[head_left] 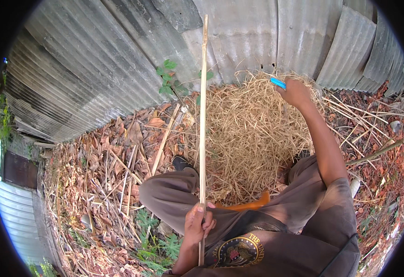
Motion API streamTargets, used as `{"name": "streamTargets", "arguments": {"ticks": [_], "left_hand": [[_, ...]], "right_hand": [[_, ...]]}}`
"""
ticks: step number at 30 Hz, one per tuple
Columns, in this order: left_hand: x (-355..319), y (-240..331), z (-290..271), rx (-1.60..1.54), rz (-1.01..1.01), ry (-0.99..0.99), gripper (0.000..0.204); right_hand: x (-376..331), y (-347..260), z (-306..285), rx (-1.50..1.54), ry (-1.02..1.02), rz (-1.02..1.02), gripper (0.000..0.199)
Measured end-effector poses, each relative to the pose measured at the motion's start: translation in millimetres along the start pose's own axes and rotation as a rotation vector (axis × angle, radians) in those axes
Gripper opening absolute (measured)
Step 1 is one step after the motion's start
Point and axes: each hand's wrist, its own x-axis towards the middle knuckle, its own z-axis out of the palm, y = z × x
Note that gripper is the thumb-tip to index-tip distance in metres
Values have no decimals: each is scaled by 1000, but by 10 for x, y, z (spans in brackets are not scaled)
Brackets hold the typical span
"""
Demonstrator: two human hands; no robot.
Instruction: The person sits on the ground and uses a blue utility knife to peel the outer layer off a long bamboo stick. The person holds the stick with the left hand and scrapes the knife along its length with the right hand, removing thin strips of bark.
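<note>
My left hand is closed around the lower part of a long, pale bamboo strip. The strip stands up lengthwise in front of me, its far tip overlapping the metal wall in view. Out to the far right, my right hand grips a blue-handled tool over the edge of a heap of pale shavings. The tool's working end is too thin against the straw-coloured shavings to make out. Between my bent legs lies an orange curved thing, partly hidden by my clothing.
A grey corrugated metal wall rises behind the heap. Dry brown leaves and loose sticks cover the ground at left; more thin strips lie at right. A green plant grows by the wall, with weeds near my left arm.
</note>
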Motion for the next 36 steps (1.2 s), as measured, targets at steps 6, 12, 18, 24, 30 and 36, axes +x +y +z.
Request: {"name": "streamTargets", "arguments": {"ticks": [6,12,18,24,30,36], "left_hand": [[242,85,160,-28,-54,-42,36],[212,150,316,43,-66,-53,32],[205,72,360,131,-26,-31,30],[137,48,349,200,-23,-54,30],[23,23,426,337,-67,-68,34],[-118,33,434,476,-69,-95,33]], "right_hand": [[-895,-985,-301,355,-166,-510,75],[-907,-1115,-152,256,33,-606,74],[-684,-1042,104,217,182,-669,76],[-349,-923,204,254,289,-572,81],[-24,-621,178,187,187,-352,85],[138,-411,5,103,136,-269,87]]}}
